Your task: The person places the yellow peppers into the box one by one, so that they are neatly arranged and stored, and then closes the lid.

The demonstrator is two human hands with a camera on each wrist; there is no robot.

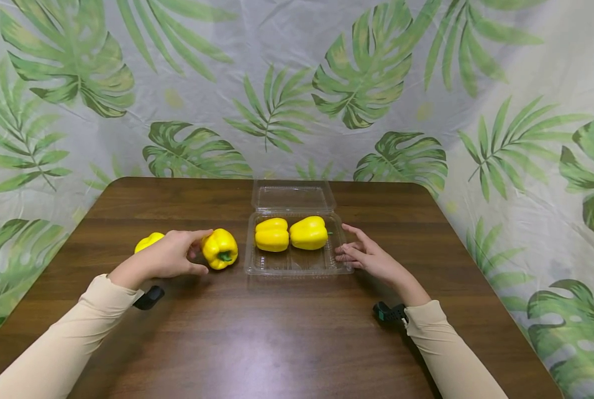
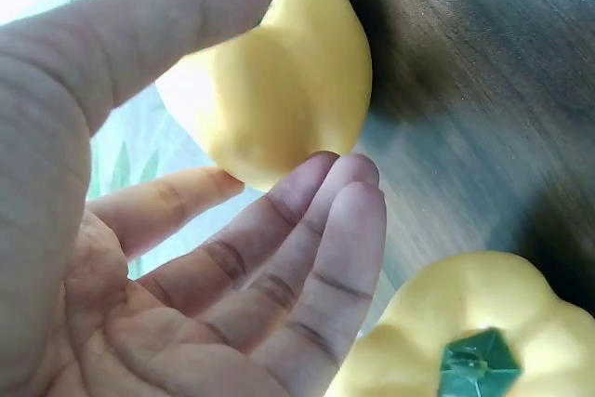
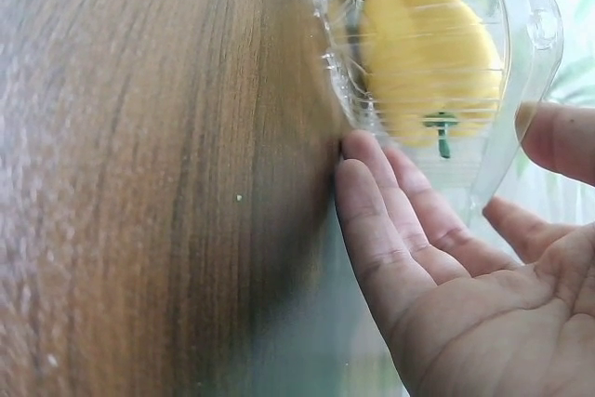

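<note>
A yellow bell pepper lies at the fingertips of my left hand, its green stem toward me. In the left wrist view, my thumb and spread fingers overlap the edges of a pepper; a second pepper with a green stem lies lower right. Two more peppers, a left one and a right one, lie side by side in a clear plastic clamshell container. My right hand has its relaxed fingers at the container's right side, the thumb near the rim.
Behind the container, its clear lid stands tipped back. Another yellow pepper shows partly behind my left hand. The brown wooden table ends at a leaf-patterned cloth. Black straps circle both wrists.
</note>
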